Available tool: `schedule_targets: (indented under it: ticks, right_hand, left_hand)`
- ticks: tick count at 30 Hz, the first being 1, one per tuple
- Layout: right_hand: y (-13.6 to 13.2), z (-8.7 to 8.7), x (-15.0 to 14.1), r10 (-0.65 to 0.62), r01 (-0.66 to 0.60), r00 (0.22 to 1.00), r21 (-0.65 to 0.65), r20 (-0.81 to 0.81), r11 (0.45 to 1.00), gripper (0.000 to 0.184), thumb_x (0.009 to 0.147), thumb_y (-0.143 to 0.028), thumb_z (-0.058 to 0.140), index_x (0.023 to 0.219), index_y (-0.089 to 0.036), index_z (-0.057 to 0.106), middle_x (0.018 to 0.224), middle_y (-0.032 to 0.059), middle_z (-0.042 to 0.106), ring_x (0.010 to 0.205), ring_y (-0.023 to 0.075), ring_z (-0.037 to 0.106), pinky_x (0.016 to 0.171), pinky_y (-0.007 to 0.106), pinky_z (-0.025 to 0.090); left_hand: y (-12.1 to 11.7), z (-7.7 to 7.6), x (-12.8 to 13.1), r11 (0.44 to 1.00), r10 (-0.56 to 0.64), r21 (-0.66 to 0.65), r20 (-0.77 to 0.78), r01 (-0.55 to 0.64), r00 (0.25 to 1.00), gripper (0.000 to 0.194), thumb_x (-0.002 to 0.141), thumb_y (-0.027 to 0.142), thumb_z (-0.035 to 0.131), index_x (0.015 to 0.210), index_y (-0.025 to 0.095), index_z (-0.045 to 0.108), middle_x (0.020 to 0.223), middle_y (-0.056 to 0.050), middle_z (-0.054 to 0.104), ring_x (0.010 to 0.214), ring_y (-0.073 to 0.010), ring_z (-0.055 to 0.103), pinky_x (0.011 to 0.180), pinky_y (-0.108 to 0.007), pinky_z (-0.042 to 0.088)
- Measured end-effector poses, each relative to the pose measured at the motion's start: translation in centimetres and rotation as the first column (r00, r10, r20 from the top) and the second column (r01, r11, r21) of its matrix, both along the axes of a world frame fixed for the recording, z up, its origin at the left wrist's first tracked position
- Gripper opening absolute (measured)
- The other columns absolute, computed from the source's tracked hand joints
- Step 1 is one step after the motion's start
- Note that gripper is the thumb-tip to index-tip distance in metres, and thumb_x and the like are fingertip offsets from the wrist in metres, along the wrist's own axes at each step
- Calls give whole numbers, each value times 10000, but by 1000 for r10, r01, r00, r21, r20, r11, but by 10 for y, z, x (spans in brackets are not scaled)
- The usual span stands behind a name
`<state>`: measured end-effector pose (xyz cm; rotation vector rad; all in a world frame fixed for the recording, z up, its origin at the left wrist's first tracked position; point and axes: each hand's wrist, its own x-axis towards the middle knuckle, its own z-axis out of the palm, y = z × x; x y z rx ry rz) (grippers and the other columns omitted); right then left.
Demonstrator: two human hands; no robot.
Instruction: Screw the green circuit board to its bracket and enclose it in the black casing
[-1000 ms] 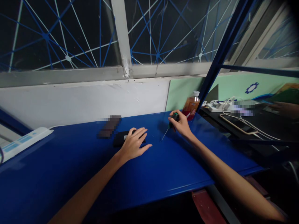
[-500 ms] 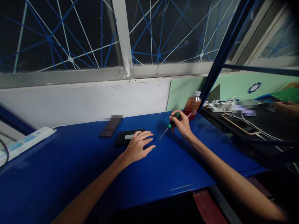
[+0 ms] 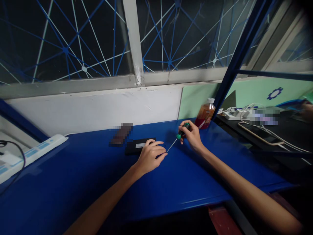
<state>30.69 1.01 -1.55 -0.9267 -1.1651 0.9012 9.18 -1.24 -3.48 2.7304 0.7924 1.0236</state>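
My right hand [image 3: 193, 135] is closed around the black and green handle of a screwdriver [image 3: 172, 145], whose thin metal shaft slants down to the left. Its tip meets the fingertips of my left hand [image 3: 151, 156], where thumb and forefinger come together. Whatever sits between those fingertips is too small to make out. Behind the left hand, and partly covered by it, a flat black box-like object [image 3: 132, 147] with a pale label lies on the blue table [image 3: 176, 182].
A dark, pixelated flat item [image 3: 121, 134] lies behind the black object. At the left is a white power strip [image 3: 46, 147] with a cable. A bottle of reddish drink [image 3: 205, 114] stands at the back right. A phone [image 3: 260, 132] and cables lie on the dark neighbouring table.
My left thumb and forefinger have closed together at the screwdriver's tip; before, they were apart. The view has shifted slightly, and the right hand keeps its grip on the screwdriver.
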Motion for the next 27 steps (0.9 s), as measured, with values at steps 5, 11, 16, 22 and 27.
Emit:
schedule_targets:
  ticks: [5, 11, 16, 22, 27]
  right_hand:
    - [0, 1, -1, -6, 6, 1000, -3, -11, 1000, 177, 781, -297, 624, 845, -216, 480, 586, -76, 496, 340, 89, 492, 258, 213, 424]
    - [0, 1, 0, -19, 19, 1000, -6, -7, 1000, 182, 779, -298, 627, 843, -214, 479, 584, -73, 500, 353, 97, 507, 260, 213, 424]
    - [1, -1, 0, -23, 23, 1000, -9, -1, 1000, 179, 778, -297, 628, 845, -212, 485, 591, -72, 506, 361, 98, 516, 261, 209, 424]
    - [2, -2, -1, -46, 46, 999, -10, -6, 999, 181, 772, -291, 633, 844, -213, 486, 589, -74, 515, 350, 101, 513, 253, 212, 422]
    - [2, -3, -1, -46, 46, 999, -6, -7, 999, 187, 779, -298, 624, 865, -216, 481, 577, -79, 515, 327, 99, 503, 250, 213, 419]
  left_hand:
    - [-1, -1, -1, 999, 34, 22, 13, -34, 999, 80, 841, 228, 644, 906, 212, 689, 909, -17, 741, 1051, -246, 621, 983, -481, 320]
    - [1, -5, 0, 992, 41, 120, 22, -43, 999, 103, 876, 191, 585, 888, 207, 686, 853, -17, 742, 1013, -236, 638, 977, -487, 327]
    - [0, -7, 1, 980, 47, 194, 5, -47, 999, 104, 882, 202, 578, 885, 197, 682, 825, -12, 740, 979, -231, 651, 993, -501, 321]
    - [1, -7, 2, 971, 58, 233, -13, -54, 998, 151, 896, 187, 546, 843, 193, 688, 783, -24, 738, 959, -235, 655, 1005, -526, 306]
    - [0, -8, 3, 973, 72, 224, -26, -64, 997, 153, 900, 187, 539, 844, 191, 682, 780, -23, 734, 968, -236, 652, 1010, -528, 295]
